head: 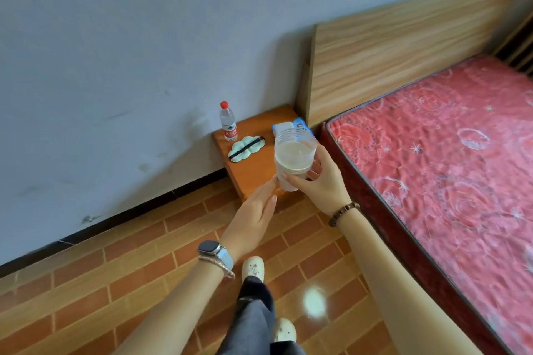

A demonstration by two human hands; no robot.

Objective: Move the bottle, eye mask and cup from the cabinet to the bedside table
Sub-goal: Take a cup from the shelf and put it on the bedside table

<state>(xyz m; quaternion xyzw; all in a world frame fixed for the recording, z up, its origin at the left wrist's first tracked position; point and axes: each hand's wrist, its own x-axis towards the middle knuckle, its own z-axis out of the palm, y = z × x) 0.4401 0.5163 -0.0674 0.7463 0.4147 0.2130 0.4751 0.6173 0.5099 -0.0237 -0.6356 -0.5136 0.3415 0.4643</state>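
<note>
Over the table's [251, 170] front edge, my right hand [320, 181] grips the cup [294, 158] upright, my open left hand [253, 216] steadying it against spills.

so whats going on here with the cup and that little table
A person is carrying a clear cup toward the bedside table. The right hand grips the cup, and the left hand steadies it near the base. The bottle stands upright on the table already, with the eye mask lying beside it. The cup is not yet set down.
</note>
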